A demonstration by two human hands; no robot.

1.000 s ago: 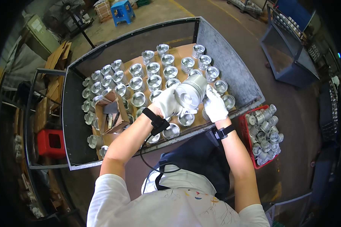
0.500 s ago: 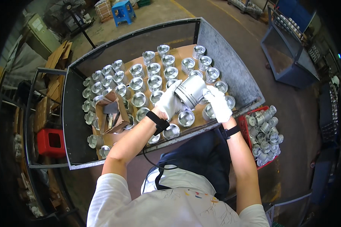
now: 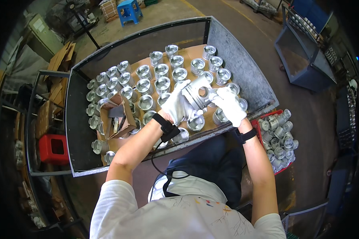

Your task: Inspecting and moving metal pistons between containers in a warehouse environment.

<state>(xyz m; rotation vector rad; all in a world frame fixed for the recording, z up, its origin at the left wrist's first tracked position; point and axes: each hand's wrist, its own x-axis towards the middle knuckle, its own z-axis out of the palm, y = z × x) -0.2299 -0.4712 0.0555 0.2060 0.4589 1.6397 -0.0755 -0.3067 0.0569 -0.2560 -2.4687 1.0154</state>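
Both my hands wear white gloves. My left hand (image 3: 177,106) is closed around the ringed end of a silver engine piston (image 3: 196,93), held on its side above the bin with a round pin hole showing. At the piston's right end, my right hand (image 3: 227,104) has its fingertips against the skirt; whether they grip a small thing there is hidden. Rows of similar pistons (image 3: 162,84) stand on a cardboard sheet (image 3: 192,53) in the grey metal bin beneath.
An open cardboard box (image 3: 125,124) with small items sits among the pistons at left. The bin's near rim (image 3: 205,140) runs before my body. A red crate (image 3: 256,131) heaped with pistons stands right. A blue stool (image 3: 128,12) is beyond the bin.
The piston has been turned in my hands, so its pin hole now faces up into view. My left fingers have shifted around it, and my right hand stays at its right end.
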